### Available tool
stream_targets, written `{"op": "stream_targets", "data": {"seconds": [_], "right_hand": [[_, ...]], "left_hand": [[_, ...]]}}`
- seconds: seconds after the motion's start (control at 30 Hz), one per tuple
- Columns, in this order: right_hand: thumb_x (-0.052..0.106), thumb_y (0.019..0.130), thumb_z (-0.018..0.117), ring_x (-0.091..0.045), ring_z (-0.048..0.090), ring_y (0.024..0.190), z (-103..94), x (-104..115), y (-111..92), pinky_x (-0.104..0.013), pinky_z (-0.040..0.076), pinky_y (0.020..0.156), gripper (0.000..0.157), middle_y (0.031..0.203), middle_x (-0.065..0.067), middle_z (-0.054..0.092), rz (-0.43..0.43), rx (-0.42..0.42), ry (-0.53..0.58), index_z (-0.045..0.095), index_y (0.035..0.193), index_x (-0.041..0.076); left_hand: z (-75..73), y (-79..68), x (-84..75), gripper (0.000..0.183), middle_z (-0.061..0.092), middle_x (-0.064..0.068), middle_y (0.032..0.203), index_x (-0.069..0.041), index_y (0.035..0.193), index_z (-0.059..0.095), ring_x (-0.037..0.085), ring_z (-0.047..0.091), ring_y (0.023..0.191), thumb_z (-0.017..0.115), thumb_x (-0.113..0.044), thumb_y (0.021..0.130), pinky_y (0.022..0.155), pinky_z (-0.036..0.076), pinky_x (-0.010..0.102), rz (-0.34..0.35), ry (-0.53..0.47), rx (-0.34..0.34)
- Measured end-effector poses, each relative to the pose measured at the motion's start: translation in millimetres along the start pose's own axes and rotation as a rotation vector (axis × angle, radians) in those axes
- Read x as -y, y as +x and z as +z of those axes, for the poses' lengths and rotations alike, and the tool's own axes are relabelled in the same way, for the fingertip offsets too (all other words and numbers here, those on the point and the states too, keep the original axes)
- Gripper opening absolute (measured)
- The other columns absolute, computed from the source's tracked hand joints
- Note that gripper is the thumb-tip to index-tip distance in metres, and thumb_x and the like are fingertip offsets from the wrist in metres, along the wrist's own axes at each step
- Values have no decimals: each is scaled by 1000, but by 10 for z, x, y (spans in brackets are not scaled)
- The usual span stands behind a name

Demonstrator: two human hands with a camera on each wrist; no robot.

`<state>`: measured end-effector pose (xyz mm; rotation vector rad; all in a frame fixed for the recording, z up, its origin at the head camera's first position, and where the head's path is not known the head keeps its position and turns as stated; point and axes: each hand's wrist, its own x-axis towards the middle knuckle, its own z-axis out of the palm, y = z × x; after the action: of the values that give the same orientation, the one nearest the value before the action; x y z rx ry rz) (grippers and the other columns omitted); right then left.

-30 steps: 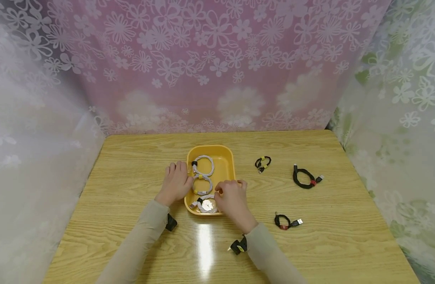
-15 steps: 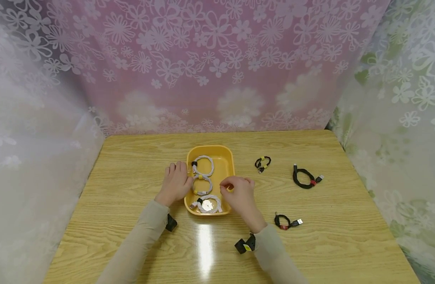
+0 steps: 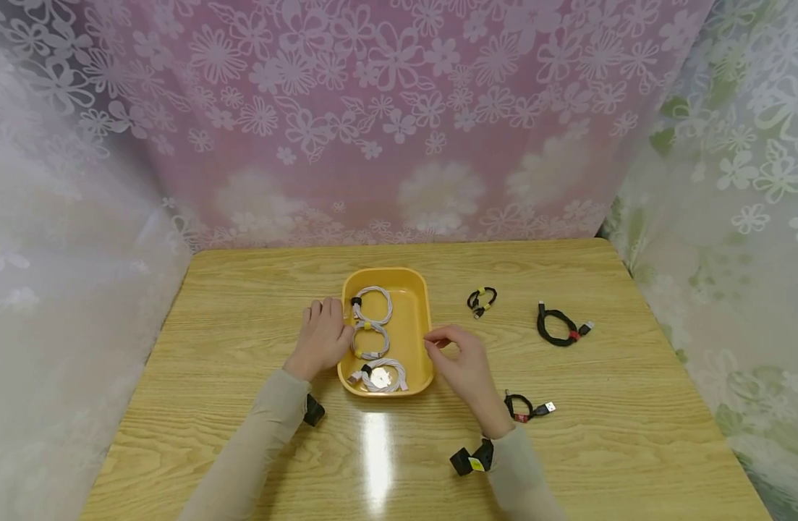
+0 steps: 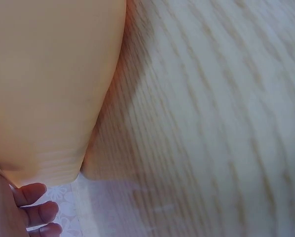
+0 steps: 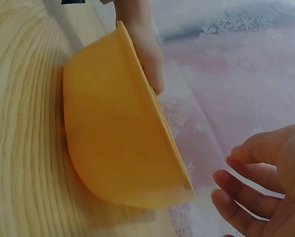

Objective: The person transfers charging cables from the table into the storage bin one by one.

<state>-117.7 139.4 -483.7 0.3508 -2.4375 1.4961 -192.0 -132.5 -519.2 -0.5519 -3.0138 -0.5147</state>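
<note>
Pink floral fabric [image 3: 385,108] hangs behind the wood-grain surface [image 3: 242,282], with paler flowered cloth on either side. Near the middle stands a yellow rectangular bin [image 3: 408,325] with rounded corners. Along its left half lie three coiled cables in a row: a white cable with a black tie [image 3: 390,307] at the far end, a greyish-white cable with yellow ties [image 3: 388,340], and a white USB cable [image 3: 403,376] nearest the person. The left hand [image 3: 319,336] rests on the bin's left rim; whether it pinches the rim cannot be told. The right hand [image 3: 462,358], fingers loosely bent and holding nothing, is just beside the right rim. Farther right, three coiled black cables [image 3: 542,329] lie well apart from one another.
</note>
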Motion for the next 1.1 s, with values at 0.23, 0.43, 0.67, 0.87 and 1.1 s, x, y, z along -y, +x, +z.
{"op": "stream_targets", "data": {"seconds": [0.23, 0.43, 0.67, 0.87, 1.1], "right_hand": [[-1, 84, 73, -19, 64, 81, -215, -154, -86, -49, 52, 74, 12, 91, -3, 72, -33, -38, -67, 75, 93, 7], [0, 85, 73, -19, 63, 80, -421, -291, -152, -49, 51, 75, 9, 91, -3, 72, 5, -60, -150, 74, 92, 6], [4, 88, 71, -22, 63, 81, -666, -431, -304, -49, 51, 76, 7, 90, -4, 71, 99, -78, -241, 74, 94, 5], [6, 88, 71, -23, 63, 82, -870, -561, -500, -36, 49, 72, 7, 88, -5, 70, 188, -98, -321, 74, 94, 5], [9, 88, 72, -27, 63, 85, -1011, -691, -706, -43, 46, 79, 9, 88, -7, 70, 253, -88, -373, 74, 96, 5]], "left_hand": [[21, -1, 16, 17, 31, 11, 89, -8, 89, 34, 32, 27, 85, 45, -18, 95, 78, 19, 43, -4, 3, -3], [29, -4, 26, 16, 32, 11, 88, -8, 88, 34, 32, 28, 84, 45, -18, 94, 77, 19, 43, 7, 0, -21], [42, -7, 28, 15, 32, 10, 86, -8, 87, 34, 32, 27, 82, 43, -19, 94, 75, 19, 43, 24, -12, -40], [23, -14, 0, 16, 32, 10, 87, -8, 87, 34, 32, 28, 83, 45, -18, 94, 76, 19, 42, 11, -11, -30], [27, -24, -7, 16, 32, 10, 87, -8, 87, 35, 32, 28, 83, 47, -16, 94, 76, 19, 42, 5, -8, -32]]}}
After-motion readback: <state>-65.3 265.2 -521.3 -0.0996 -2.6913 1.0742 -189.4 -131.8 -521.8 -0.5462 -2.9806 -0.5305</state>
